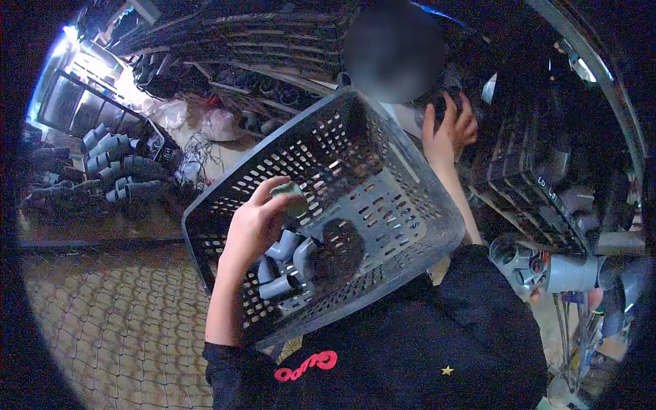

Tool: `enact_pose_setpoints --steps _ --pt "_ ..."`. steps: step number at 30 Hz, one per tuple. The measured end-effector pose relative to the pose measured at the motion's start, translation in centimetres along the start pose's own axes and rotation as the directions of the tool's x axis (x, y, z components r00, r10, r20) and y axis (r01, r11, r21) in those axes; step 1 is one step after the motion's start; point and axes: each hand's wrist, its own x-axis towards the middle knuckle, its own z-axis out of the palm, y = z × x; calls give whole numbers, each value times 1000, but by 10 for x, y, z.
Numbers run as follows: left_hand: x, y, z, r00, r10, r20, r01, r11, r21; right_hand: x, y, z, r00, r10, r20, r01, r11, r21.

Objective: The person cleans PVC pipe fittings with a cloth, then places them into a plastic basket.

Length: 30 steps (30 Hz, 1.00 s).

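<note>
A black plastic basket (427,249) with slotted walls tilts in front of my body. Over its left part, the thumb and fingers of my left hand (256,222) are closed around a small greenish-grey pipe fitting (295,199). Below that hand several grey pipe elbows (279,287) lie in the basket, beside a dark round patch (338,251). My right hand (451,130) is past the basket's far right rim, its fingers spread and raised. Dark shapes behind it are hard to make out.
Grey pipe fittings (113,160) are heaped at the left. Stacked dark crates (273,44) stand behind the basket, and another crate (533,184) is at the right. Large grey pipe pieces (570,273) lie at the lower right. Netting (116,307) covers the lower left. A blurred round patch (393,51) hides part of the back.
</note>
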Motion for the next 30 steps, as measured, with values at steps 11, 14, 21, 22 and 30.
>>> enact_pose_setpoints --steps 11,14,21,22,30 --pt "0 1 0 1000 15 18 -15 1000 -12 5 29 4 934 336 -125 -231 831 506" --pt "2 3 -1 999 24 26 -24 1000 -14 17 30 -9 959 263 -104 -195 882 429" --pt "2 2 -1 998 16 56 -15 1000 -15 49 15 -38 958 126 -257 -62 968 244" --pt "2 4 -3 997 -6 75 7 1000 -18 58 10 -41 949 139 -284 -58 959 276" --pt "1 1 0 998 48 30 -48 999 -3 144 42 37 793 375 -480 -82 847 525"
